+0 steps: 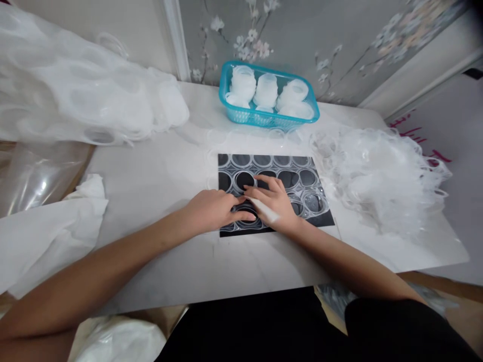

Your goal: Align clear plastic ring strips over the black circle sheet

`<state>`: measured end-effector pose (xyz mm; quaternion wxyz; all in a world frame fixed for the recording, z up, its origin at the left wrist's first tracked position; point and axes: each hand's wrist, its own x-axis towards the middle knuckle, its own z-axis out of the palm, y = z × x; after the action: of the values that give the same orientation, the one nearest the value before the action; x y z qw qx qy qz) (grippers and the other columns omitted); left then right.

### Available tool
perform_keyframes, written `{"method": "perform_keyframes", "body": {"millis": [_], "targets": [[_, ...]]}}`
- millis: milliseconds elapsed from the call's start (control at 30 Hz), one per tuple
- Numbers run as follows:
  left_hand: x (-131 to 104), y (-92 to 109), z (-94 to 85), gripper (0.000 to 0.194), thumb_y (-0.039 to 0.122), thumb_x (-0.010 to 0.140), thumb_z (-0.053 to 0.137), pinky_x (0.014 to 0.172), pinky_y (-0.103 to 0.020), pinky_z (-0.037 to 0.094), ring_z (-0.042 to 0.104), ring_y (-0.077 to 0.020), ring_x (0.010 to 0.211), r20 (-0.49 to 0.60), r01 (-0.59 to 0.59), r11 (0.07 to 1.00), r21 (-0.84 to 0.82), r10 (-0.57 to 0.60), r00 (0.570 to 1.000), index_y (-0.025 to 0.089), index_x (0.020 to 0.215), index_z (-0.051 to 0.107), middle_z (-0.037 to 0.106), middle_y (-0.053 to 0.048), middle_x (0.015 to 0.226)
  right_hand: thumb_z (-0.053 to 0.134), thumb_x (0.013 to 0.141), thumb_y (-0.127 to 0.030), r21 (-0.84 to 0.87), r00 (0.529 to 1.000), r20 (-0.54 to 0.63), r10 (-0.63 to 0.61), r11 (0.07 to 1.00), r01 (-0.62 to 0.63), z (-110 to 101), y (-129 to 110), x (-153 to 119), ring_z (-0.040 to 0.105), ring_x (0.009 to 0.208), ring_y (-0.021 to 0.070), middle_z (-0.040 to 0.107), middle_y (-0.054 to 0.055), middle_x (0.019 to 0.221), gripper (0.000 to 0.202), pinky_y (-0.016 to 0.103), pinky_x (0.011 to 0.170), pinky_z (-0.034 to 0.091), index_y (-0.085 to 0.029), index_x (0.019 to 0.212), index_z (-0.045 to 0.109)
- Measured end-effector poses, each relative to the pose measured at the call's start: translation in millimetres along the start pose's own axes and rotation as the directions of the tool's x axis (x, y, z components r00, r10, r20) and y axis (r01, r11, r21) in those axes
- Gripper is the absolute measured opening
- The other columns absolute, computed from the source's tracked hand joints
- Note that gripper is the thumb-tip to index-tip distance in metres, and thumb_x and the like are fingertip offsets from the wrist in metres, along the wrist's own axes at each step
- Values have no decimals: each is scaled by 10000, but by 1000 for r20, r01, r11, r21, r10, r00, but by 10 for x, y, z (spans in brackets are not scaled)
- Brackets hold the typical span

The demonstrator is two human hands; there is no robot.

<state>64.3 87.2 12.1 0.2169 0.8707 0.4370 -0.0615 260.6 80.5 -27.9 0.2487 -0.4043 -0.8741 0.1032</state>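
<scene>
A clear plastic sheet (289, 179) with rows of round rings lies on a black mat (320, 220). My left hand (216, 210) touches its lower left part, the thumb stretched over one ring and the index finger apart from it; the other fingers are curled. From the right, my right hand (279, 203) rests on the middle of the sheet with its fingers spread, close to the left fingertips. Along its thumb side runs a white strip (263, 208); I cannot tell whether it is worn or held. Both hands partly hide the rings beneath.
Behind the mat stands a blue basket (269, 118) with stacks of white rings. A heap of clear plastic ring scraps (385, 176) lies on the right. A big bundle of translucent ringed sheets (90, 90) fills the back left of the white table (158, 171), above white paper (56, 231).
</scene>
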Motion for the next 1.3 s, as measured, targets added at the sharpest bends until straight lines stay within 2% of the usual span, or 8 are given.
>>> {"method": "perform_keyframes", "body": {"millis": [133,200,267,333,433,500,633,1300], "targets": [[18,7,-17,798,802,775,217,565,-277,371,641,-233,702,18,9,1000,-26,-8,1000,265,1220,605,690,-71,750,488,858,-125,-103,982,-149,117,986,-133,-240,337,338,463,1165,309,659,70,979,204,558,999,289,-256,922,631],[-8,25,-4,809,804,771,230,557,-272,364,640,-230,690,8,25,1000,-5,-25,1000,280,1314,523,684,-67,729,461,880,-150,-59,848,-458,266,943,-327,-416,553,572,483,1119,308,623,93,949,175,548,954,344,-228,889,617],[-63,67,26,798,793,779,233,538,-269,354,634,-232,658,-9,33,998,59,-32,999,297,1360,466,674,-69,694,430,924,-216,80,738,-606,295,946,-313,-518,643,737,532,1057,261,606,87,991,164,484,911,417,-217,954,591],[-138,133,67,808,788,779,245,516,-271,345,623,-237,603,-51,41,988,147,-34,998,301,1407,391,655,-68,632,446,932,-263,192,791,-549,270,962,-195,-482,566,787,571,993,217,616,66,981,158,420,874,462,-217,949,597],[-258,243,130,918,792,770,232,484,-284,341,598,-249,520,-137,96,962,257,-62,989,195,1468,260,618,-77,542,519,904,-271,331,964,-216,158,940,-80,-232,302,697,594,933,184,655,35,921,132,365,855,482,-221,875,638],[-317,291,158,988,793,770,197,462,-294,339,587,-255,487,-158,142,947,287,-99,982,87,1458,266,604,-97,515,548,891,-277,417,995,-31,91,906,-70,-55,174,611,595,921,177,670,25,915,117,351,848,487,-221,874,650],[-353,293,164,1013,788,777,186,444,-301,342,593,-266,486,-109,170,945,279,-144,983,9,1399,368,600,-112,510,567,881,-287,504,996,85,-2,862,-42,103,160,535,582,963,183,674,25,938,111,360,856,484,-227,898,659],[-285,176,183,962,772,797,193,445,-309,352,619,-269,506,-179,119,954,277,-71,981,-8,1250,525,618,-126,526,576,876,-292,475,987,106,-118,878,53,119,222,567,573,1048,205,702,16,894,113,428,963,432,-246,878,679]]}}
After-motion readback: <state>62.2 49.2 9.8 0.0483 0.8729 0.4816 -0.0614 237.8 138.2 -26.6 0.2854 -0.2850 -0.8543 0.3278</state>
